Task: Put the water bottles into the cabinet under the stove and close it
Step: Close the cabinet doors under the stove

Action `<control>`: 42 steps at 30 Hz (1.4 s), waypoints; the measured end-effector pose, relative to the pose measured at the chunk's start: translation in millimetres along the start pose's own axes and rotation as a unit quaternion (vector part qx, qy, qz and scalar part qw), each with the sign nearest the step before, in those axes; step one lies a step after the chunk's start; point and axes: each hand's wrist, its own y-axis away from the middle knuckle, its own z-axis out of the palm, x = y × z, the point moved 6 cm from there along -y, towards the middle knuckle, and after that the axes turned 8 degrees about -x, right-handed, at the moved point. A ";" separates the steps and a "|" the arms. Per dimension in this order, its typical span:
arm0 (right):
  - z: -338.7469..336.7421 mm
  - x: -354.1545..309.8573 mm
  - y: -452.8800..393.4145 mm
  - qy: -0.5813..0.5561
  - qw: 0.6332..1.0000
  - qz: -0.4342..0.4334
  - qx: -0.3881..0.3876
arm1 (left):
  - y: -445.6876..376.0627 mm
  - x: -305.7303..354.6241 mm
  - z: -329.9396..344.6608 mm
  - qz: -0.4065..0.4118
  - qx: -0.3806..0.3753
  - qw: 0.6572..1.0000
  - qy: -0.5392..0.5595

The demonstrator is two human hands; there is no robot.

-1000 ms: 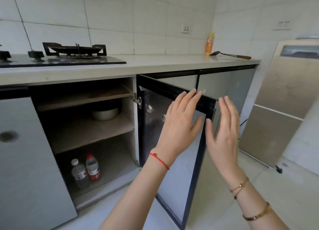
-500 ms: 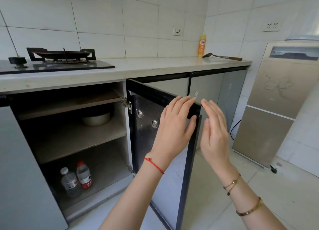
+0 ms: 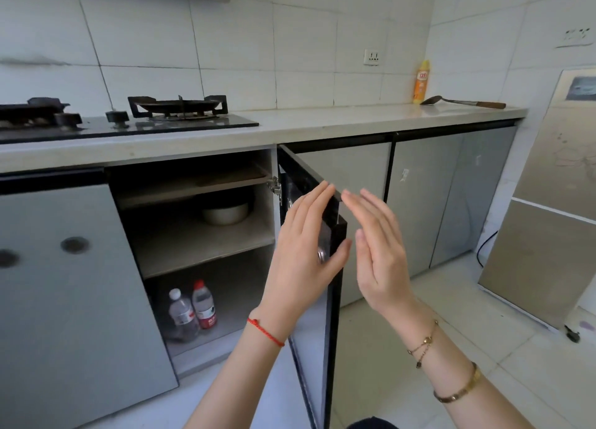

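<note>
view: head, single | from: standing height before the countertop | facing: forward and down, slightly left | range: close to the open cabinet door

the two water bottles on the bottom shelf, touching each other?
Cannot tell. In the head view the white-capped bottle overlaps the red-capped bottle; no gap or contact shows.

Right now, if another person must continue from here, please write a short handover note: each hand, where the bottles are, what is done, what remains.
Left hand: open, at the free edge of the cabinet door, inner side.
Right hand: open, on the outer side of that edge; contact unclear.
Both water bottles stand upright on the bottom shelf under the stove.
Done: bottles stored.
Left: swing the door shut; it stands wide open.
</note>
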 end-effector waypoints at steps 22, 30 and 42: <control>140.1 -101.0 -62.2 -0.098 0.987 -0.078 -0.103 | 109.0 -94.6 -110.4 -0.228 0.125 0.952 -0.159; 217.4 -120.8 -91.0 -0.079 0.982 -0.104 -0.137 | 125.3 -132.9 -129.2 -0.278 0.074 0.938 -0.192; 312.7 -120.9 -135.3 -0.004 0.977 -0.131 -0.170 | 111.8 -227.6 -151.6 -0.301 0.011 0.925 -0.233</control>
